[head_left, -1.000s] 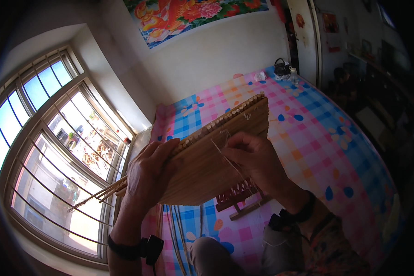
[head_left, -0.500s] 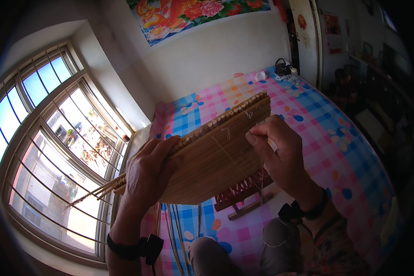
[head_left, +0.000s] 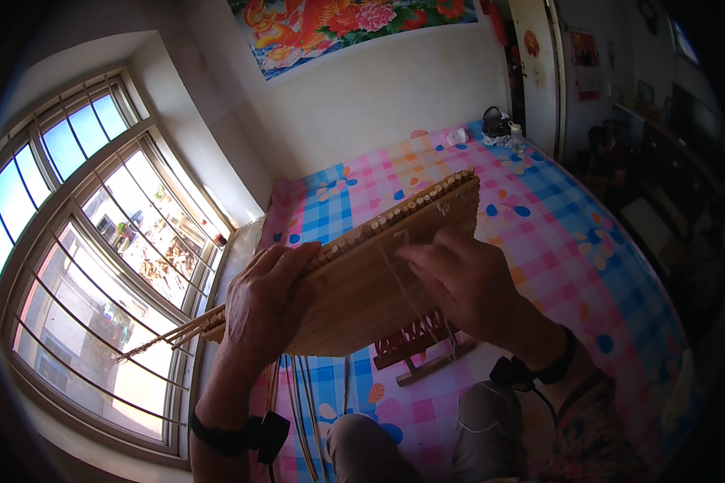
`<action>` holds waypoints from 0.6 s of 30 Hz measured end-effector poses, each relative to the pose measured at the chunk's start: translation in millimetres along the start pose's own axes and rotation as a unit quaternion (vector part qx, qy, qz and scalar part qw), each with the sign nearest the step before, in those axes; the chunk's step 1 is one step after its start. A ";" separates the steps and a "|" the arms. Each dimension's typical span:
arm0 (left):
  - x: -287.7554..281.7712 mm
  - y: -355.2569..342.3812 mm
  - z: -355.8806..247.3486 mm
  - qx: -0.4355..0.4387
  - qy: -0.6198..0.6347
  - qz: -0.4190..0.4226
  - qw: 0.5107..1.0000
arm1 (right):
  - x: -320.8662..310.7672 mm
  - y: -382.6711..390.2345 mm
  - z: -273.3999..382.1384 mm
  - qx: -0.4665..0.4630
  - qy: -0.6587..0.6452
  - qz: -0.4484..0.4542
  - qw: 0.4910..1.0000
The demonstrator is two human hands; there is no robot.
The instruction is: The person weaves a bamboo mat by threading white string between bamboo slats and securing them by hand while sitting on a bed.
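Observation:
A flat panel of pale brown stalks (head_left: pixel 354 302), sewn side by side, is held tilted above my lap. Along its upper edge the round cut stalk ends show. My left hand (head_left: pixel 264 302) is wrapped over that edge near the left corner. My right hand (head_left: pixel 471 278) is in front of the panel's face, finger and thumb pinched close to a thin white thread (head_left: pixel 400 282). This thread slants down the face from a small knot; the exact pinch point is partly hidden. Another white knot (head_left: pixel 443 208) sits near the right corner.
Below the panel, a dark red wooden stand (head_left: pixel 415 346) rests on the checked, flowered bed cover (head_left: pixel 572 266). Long thin stalks (head_left: pixel 302 402) lie left of my knees. A barred window (head_left: pixel 113 258) is at left. A black bag (head_left: pixel 495 122) and bottle (head_left: pixel 515 134) stand far back; a person sits at right.
My right hand has moved left and slightly down across the panel, from near its right corner toward the middle knot. My left hand keeps its hold; the panel has shifted slightly right.

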State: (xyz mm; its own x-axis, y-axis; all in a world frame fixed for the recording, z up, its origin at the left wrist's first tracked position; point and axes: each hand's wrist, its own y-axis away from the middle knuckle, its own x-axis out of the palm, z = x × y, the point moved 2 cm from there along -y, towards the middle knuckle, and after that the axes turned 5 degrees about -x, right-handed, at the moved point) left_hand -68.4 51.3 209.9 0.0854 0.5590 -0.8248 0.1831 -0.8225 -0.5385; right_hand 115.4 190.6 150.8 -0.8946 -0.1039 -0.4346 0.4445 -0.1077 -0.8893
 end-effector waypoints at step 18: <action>-1.7 0.4 -1.6 -0.003 -0.004 -0.002 1.000 | 6.8 -0.3 -5.9 0.009 -0.086 0.071 0.994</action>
State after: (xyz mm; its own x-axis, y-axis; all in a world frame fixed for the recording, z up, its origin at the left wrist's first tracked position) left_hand -66.9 50.1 211.4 0.0769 0.5607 -0.8245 0.1887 -0.8201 -0.5401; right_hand 108.9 195.8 147.3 -0.8020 -0.2875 -0.5236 0.5683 -0.0974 -0.8170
